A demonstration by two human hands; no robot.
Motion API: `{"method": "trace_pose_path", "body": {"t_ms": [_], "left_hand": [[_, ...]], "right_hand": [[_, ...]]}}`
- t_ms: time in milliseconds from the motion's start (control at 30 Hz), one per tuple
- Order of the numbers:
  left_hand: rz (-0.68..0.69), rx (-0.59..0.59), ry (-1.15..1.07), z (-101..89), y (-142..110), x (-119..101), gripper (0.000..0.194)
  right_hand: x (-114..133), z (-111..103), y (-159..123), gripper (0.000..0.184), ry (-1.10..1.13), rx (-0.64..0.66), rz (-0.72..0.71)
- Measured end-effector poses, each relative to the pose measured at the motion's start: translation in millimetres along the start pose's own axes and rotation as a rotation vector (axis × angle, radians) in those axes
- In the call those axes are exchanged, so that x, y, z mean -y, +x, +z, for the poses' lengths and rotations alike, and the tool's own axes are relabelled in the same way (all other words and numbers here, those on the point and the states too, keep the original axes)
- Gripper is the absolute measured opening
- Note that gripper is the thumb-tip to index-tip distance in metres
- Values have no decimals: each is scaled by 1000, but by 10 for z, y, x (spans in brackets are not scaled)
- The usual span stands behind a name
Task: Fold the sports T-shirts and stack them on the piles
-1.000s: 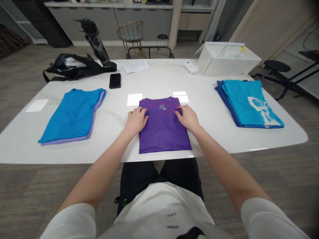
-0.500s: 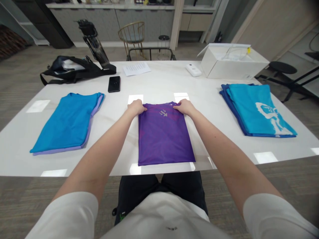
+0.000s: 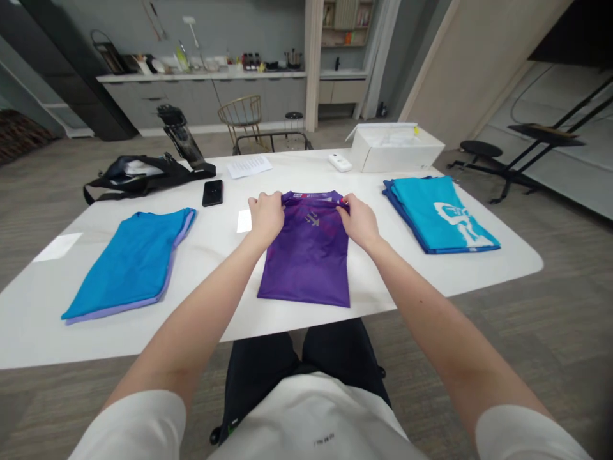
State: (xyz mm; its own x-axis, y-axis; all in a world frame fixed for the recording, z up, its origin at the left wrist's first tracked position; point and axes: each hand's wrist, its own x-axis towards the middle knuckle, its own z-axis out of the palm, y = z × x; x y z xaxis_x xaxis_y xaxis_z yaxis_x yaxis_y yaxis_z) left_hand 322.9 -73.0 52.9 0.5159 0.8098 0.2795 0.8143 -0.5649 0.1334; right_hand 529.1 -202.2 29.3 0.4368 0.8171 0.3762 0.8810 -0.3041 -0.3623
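A folded purple shirt (image 3: 306,255) lies in front of me on the white table (image 3: 225,281). My left hand (image 3: 266,216) grips its far left corner, fingers closed on the cloth. My right hand (image 3: 359,222) grips the far right corner the same way. The far edge of the shirt is lifted a little off the table between my hands. A small silver logo shows near that edge.
A folded blue stack (image 3: 131,263) lies at the left, a teal and navy stack (image 3: 440,214) at the right. Behind are a black phone (image 3: 212,191), a paper sheet (image 3: 249,166), a black bag (image 3: 138,176), a white remote (image 3: 340,162) and a white box (image 3: 395,148).
My hands slid from the shirt's middle sides up to its far corners and took hold of them, lifting the far edge. The camera tilted up, showing more of the room.
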Motion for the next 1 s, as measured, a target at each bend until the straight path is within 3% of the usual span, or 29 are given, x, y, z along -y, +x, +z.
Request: {"method": "trace_pose_path", "body": {"t_ms": [167,267,500,667,767,833,1000], "left_hand": [[178,-90,-38,-536,-38,-713,28],[300,-123,-76,-744,-165,-1230,29],[515,-96,-268,-898,-435,-2216,25],[563,-157,-474,-895,-241,-2784,28],[524,-99,-550,-686,50,-3121,28],[474,-45,-583,-387,271,-3308,28],[298,168,-667,820,643,-3483,21]], "right_hand": [[-164,-768,-407,22,-25,-202,13],[-293,-1189,-673,24,-48,-279,19],[-798,-2044,-1286,26,-211,-379,55],[-1330,-2613,-1246,31,-391,-451,110],[-1751,-2699,-935,32,-431,-427,137],[-2090,-2558,-690,32,-434,-401,167],[-2967,-1663,-305,28,-373,-246,290]]}}
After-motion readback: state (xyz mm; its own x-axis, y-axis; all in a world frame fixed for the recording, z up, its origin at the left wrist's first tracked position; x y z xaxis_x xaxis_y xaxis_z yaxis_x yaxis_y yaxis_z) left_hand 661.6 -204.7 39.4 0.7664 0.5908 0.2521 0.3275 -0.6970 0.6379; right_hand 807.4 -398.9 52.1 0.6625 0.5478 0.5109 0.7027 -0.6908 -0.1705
